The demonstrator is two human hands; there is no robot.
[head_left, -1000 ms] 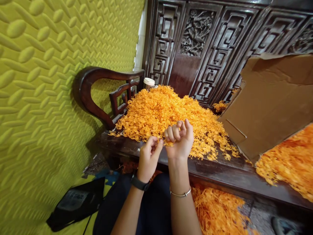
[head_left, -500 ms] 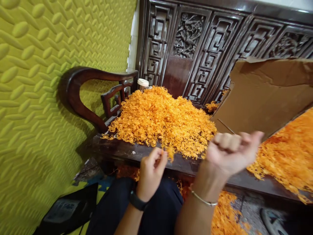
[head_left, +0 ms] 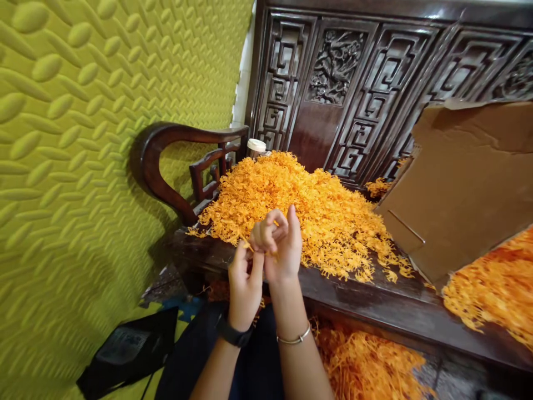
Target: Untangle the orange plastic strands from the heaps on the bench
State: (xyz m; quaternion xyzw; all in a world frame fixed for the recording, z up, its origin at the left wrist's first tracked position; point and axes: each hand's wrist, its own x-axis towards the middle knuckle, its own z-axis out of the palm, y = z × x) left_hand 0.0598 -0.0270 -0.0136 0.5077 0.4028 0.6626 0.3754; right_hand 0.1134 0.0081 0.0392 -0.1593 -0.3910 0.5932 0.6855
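A big pile of orange shredded strands point(head_left: 300, 214) lies on the seat of a dark carved wooden bench point(head_left: 375, 303). My left hand point(head_left: 244, 289), with a black watch on the wrist, and my right hand point(head_left: 278, 244), with a thin bracelet, meet in front of the pile's near edge. Both hands are closed in a pinch on a small orange clump point(head_left: 266, 254), most of it hidden by the fingers.
A brown cardboard sheet point(head_left: 466, 178) leans on the bench at the right, with a second orange pile point(head_left: 495, 289) beyond it. More orange strands point(head_left: 370, 364) lie on the floor. A white-lidded jar point(head_left: 256, 147) stands behind the pile. A black bag point(head_left: 125, 350) lies by the yellow-green wall.
My right hand swung out to the right toward the cardboard, then came back to meet the left hand. The left hand kept its pinch on the orange clump.
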